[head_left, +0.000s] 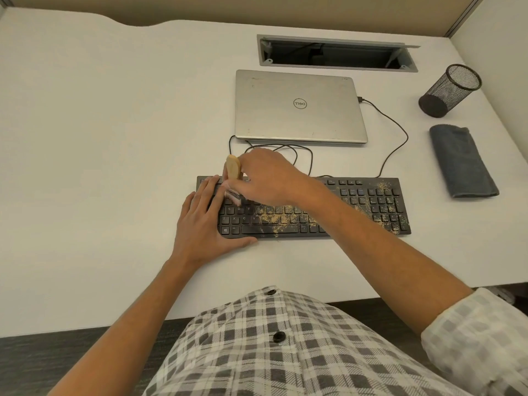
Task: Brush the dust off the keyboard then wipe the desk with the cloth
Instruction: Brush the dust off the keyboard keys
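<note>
A: Left of the keyboard (303,208), what do I have?

B: Wide bare white bench (85,138). My left hand (205,221) lies flat on the keyboard's left end, fingers straight.

A: And further right?

B: My right hand (268,178) grips the brush (233,172), bristles on the upper-left keys. Dust (278,217) covers the middle and right keys. The cloth (461,161) lies folded right of the keyboard, clear of it.

A white bench (100,138) carries a black keyboard (371,207) strewn with tan dust, a closed silver laptop (297,107) behind it, a folded grey cloth (461,162) at the right, and a black mesh cup (450,90), apparently lying tilted. A grey cable hatch (337,52) is set into its surface.
</note>
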`<action>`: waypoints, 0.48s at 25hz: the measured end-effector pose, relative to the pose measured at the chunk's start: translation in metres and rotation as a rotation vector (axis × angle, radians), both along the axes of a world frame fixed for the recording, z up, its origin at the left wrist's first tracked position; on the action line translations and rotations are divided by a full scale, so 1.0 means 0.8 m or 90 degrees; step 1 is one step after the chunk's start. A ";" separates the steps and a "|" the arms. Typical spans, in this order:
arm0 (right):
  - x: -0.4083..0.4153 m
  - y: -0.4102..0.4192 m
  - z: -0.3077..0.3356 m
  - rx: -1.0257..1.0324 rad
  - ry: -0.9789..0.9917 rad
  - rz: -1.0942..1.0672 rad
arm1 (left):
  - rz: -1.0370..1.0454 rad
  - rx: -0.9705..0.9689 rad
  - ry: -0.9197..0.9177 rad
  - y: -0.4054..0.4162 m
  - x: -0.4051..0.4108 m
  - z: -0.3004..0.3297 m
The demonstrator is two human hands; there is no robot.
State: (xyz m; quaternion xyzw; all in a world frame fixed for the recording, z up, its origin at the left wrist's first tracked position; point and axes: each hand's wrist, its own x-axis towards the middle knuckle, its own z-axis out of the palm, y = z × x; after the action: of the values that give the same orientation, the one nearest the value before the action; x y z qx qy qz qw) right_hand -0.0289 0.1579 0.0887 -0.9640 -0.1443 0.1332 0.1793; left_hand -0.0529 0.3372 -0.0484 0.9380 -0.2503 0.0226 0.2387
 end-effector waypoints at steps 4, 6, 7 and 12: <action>0.002 -0.002 0.000 -0.042 0.087 0.033 | 0.000 0.001 0.000 0.001 0.000 0.000; 0.001 -0.001 0.002 -0.033 0.067 0.026 | -0.001 0.003 0.002 0.001 0.000 0.001; 0.000 0.001 0.002 -0.019 0.034 0.014 | -0.001 0.004 0.001 0.001 0.000 0.001; -0.007 -0.004 0.005 -0.079 0.083 0.014 | 0.002 0.002 -0.001 0.001 0.000 -0.001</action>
State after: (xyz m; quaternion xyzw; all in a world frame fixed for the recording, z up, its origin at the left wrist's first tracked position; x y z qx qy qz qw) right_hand -0.0344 0.1549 0.0929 -0.9609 -0.1345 0.2064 0.1264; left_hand -0.0532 0.3382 -0.0496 0.9387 -0.2492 0.0233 0.2370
